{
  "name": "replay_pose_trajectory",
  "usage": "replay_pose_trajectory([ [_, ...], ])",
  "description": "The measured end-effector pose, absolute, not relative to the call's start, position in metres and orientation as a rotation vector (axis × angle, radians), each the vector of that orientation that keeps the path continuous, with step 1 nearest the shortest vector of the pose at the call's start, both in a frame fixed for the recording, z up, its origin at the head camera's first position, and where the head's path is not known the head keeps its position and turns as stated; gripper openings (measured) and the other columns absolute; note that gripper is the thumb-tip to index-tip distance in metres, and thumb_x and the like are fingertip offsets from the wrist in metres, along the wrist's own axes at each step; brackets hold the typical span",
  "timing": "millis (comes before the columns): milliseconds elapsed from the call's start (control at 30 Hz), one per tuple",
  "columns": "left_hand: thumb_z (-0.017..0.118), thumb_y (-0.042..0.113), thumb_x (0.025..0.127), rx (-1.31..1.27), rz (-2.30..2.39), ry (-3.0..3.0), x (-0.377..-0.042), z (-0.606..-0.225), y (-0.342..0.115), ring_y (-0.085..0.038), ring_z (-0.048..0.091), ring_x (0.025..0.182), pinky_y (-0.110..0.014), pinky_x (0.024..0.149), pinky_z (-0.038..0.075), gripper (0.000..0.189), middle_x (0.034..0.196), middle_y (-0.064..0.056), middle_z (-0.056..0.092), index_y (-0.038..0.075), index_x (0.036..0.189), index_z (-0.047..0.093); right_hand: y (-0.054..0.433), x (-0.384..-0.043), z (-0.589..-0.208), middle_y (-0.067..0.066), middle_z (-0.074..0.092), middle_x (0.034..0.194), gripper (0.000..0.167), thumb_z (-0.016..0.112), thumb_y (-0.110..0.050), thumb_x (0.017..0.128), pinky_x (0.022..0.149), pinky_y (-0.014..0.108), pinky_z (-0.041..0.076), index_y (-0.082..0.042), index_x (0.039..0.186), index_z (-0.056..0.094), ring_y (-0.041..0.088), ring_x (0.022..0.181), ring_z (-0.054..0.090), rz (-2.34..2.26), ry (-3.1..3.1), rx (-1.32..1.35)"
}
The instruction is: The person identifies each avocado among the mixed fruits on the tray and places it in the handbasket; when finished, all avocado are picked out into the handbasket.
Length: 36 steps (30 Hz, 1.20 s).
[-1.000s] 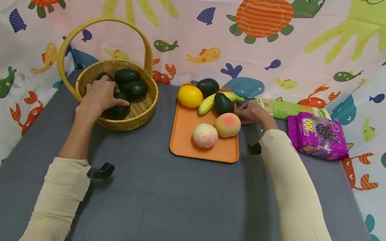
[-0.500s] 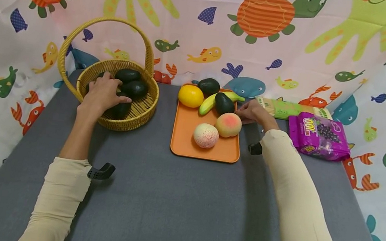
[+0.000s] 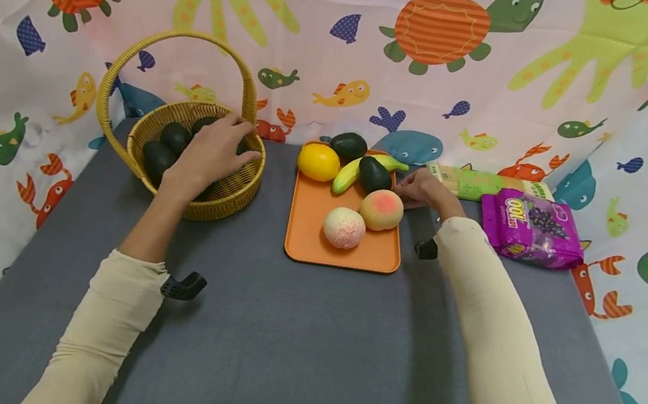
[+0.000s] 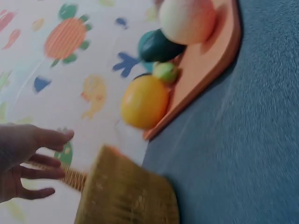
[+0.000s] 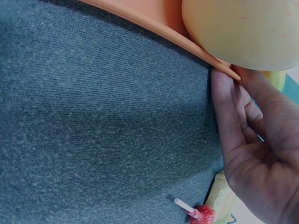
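Note:
Over the wicker basket [image 3: 218, 211] at the left, my left hand [image 3: 214, 150] reaches with its fingers spread toward the right inner side. In the left wrist view the fingers [image 4: 44, 173] are apart, with nothing visible between them. Dark green avocados [image 3: 159, 160] lie in the basket, some partly hidden by that hand. My right hand [image 3: 427, 189] pinches the right rim of the orange tray [image 3: 317, 250], thumb on top and fingers below, as the right wrist view shows. Beside that thumb sits a peach [image 3: 381, 210].
The tray also bears a speckled peach [image 3: 344, 228], a yellow fruit [image 3: 319, 162], a banana [image 3: 347, 176] and two avocados [image 3: 374, 175]. A purple grape-printed packet [image 3: 535, 230] and a green packet [image 3: 492, 186] lie at right. A red-wrapped lollipop [image 5: 202, 214] is nearby. The basket's tall handle [image 3: 249, 90] arches upward.
My left hand has moved right across the basket, from the avocados at its left side, uncovering two of them. The right hand keeps its hold on the tray rim.

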<state>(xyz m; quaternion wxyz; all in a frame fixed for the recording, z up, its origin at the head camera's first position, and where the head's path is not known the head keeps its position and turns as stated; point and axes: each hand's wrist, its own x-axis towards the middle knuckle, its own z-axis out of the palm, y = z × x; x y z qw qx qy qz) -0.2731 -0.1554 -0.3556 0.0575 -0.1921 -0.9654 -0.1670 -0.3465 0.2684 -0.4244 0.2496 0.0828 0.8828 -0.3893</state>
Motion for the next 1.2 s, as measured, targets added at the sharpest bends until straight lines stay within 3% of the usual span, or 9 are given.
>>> replay_pose_trajectory([
  [233, 0.074, 0.025, 0.099, -1.048, -0.391, -2.769, -0.297, -0.347, -0.097, -0.034, 0.065, 0.101, -0.045, 0.089, 0.058, 0.044, 0.129, -0.02, 0.062, 0.005, 0.136, 0.063, 0.267, -0.344, -0.424, 0.003, 0.074, 0.079, 0.023, 0.069, -0.017, 0.1, 0.083, 0.038, 0.065, 0.003, 0.111, 0.072, 0.011, 0.07, 0.074, -1.065, 2.405, 0.203],
  [400, 0.07, 0.023, 0.101, -1.246, -0.353, -2.76, -0.321, -0.344, -0.055, -0.035, 0.061, 0.115, -0.047, 0.101, 0.054, 0.044, 0.134, -0.02, 0.061, 0.007, 0.14, 0.062, 0.266, -0.342, -0.419, 0.008, 0.076, 0.086, 0.029, 0.064, -0.015, 0.102, 0.08, 0.035, 0.065, 0.007, 0.118, 0.072, 0.013, 0.074, 0.075, -1.067, 2.409, 0.156],
  [600, 0.066, 0.031, 0.102, -1.251, -0.103, -2.884, -0.339, -0.357, -0.016, -0.036, 0.057, 0.131, -0.053, 0.11, 0.051, 0.051, 0.146, -0.017, 0.056, 0.012, 0.149, 0.056, 0.264, -0.344, -0.423, 0.005, 0.075, 0.082, 0.026, 0.065, -0.015, 0.102, 0.082, 0.037, 0.065, 0.006, 0.115, 0.073, 0.012, 0.072, 0.074, -1.076, 2.413, 0.188],
  [767, 0.064, 0.027, 0.104, -1.334, -0.087, -2.978, -0.344, -0.374, 0.007, -0.036, 0.032, 0.158, -0.062, 0.123, 0.036, 0.068, 0.171, -0.014, 0.031, 0.022, 0.164, 0.034, 0.265, -0.349, -0.429, 0.0, 0.074, 0.076, 0.023, 0.069, -0.017, 0.1, 0.081, 0.038, 0.065, 0.003, 0.111, 0.073, 0.011, 0.068, 0.073, -1.075, 2.415, 0.236],
  [867, 0.065, 0.02, 0.103, -1.429, -0.056, -2.968, -0.343, -0.38, 0.018, -0.034, 0.015, 0.165, -0.067, 0.124, 0.031, 0.077, 0.177, -0.007, 0.017, 0.029, 0.168, 0.024, 0.266, -0.351, -0.43, 0.001, 0.074, 0.079, 0.025, 0.069, -0.019, 0.1, 0.082, 0.038, 0.065, 0.002, 0.113, 0.074, 0.011, 0.07, 0.073, -1.062, 2.41, 0.25],
  [967, 0.066, 0.015, 0.101, -1.545, 0.007, -2.926, -0.343, -0.385, 0.027, -0.032, 0.012, 0.165, -0.069, 0.124, 0.028, 0.077, 0.176, -0.004, 0.021, 0.032, 0.166, 0.028, 0.266, -0.35, -0.43, 0.001, 0.074, 0.082, 0.03, 0.067, -0.02, 0.102, 0.084, 0.038, 0.065, 0.004, 0.119, 0.072, 0.011, 0.071, 0.073, -1.063, 2.404, 0.253],
  [1067, 0.069, 0.018, 0.1, -1.595, 0.052, -2.881, -0.343, -0.39, 0.037, -0.032, 0.022, 0.163, -0.066, 0.123, 0.032, 0.072, 0.172, -0.006, 0.031, 0.033, 0.163, 0.036, 0.267, -0.347, -0.429, 0.0, 0.073, 0.08, 0.03, 0.066, -0.019, 0.102, 0.084, 0.037, 0.065, 0.004, 0.12, 0.072, 0.009, 0.07, 0.072, -1.06, 2.416, 0.247],
  [1200, 0.071, 0.022, 0.1, -1.528, -0.001, -2.888, -0.34, -0.395, 0.047, -0.037, 0.03, 0.157, -0.066, 0.12, 0.037, 0.061, 0.17, -0.013, 0.032, 0.03, 0.156, 0.048, 0.269, -0.344, -0.427, -0.001, 0.073, 0.076, 0.026, 0.068, -0.02, 0.101, 0.084, 0.037, 0.065, 0.003, 0.112, 0.072, 0.009, 0.069, 0.072, -1.064, 2.42, 0.219],
])
